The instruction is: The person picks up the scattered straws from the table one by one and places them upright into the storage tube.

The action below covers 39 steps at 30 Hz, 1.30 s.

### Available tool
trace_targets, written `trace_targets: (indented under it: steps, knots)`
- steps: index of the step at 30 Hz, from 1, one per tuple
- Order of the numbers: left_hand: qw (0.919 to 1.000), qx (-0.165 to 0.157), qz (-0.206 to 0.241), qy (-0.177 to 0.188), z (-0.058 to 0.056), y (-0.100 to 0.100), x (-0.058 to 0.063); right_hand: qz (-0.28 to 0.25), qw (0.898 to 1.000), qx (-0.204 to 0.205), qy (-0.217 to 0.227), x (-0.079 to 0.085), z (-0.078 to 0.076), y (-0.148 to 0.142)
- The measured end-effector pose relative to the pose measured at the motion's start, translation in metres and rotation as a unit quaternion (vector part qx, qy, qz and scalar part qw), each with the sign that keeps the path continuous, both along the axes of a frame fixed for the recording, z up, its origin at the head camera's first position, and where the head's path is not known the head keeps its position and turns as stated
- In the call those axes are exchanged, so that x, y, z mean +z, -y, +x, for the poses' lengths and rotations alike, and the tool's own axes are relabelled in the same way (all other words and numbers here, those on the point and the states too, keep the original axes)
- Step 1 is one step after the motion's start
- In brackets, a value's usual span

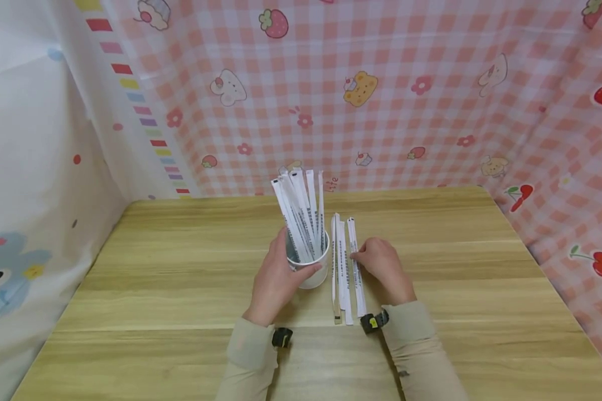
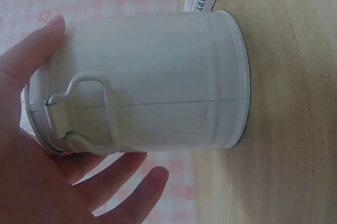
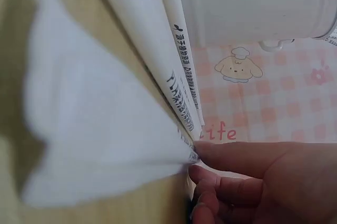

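Observation:
A white metal bucket [image 1: 313, 279] stands on the table, with several paper-wrapped straws [image 1: 301, 214] leaning upright in it. My left hand [image 1: 272, 278] holds the bucket near its rim, thumb on one side and fingers on the other. In the left wrist view a small wire handle [image 2: 110, 113] shows on the bucket's side. To the right of the bucket, my right hand [image 1: 383, 267] pinches a paper-wrapped straw [image 1: 359, 295] between thumb and fingers. Other wrapped straws [image 1: 341, 267] lie side by side between that straw and the bucket. Printed lettering runs along the wrappers.
The wooden table [image 1: 180, 289] reaches back to a pink checked cloth [image 1: 291, 111] hanging behind it. A white patterned cloth [image 1: 40, 139] hangs at the left. Black bands with small devices [image 1: 282, 337] sit on both wrists.

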<state>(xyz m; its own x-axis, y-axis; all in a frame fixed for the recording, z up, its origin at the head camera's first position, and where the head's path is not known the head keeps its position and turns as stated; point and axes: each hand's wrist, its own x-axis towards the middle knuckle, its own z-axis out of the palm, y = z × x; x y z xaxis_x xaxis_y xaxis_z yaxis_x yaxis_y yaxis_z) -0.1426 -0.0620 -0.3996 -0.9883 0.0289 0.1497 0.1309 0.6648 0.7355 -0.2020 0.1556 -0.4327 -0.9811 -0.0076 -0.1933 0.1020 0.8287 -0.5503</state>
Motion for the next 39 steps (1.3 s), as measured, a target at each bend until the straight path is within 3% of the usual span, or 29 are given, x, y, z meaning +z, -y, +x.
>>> trace_targets:
  steps: [13,31,39]
  knots:
    - [1.0000,0.004,-0.004,-0.001,0.000,0.000,0.000,0.060,0.998,0.015,-0.015,0.007,0.006,0.005]
    - [1.0000,0.005,0.001,0.000,-0.001,0.000,0.001,0.064,0.998,0.001,-0.014,0.006,0.007,0.007]
    - [0.9999,0.003,-0.009,0.010,0.000,0.000,0.002,0.065,0.998,0.001,-0.005,0.019,0.008,-0.005]
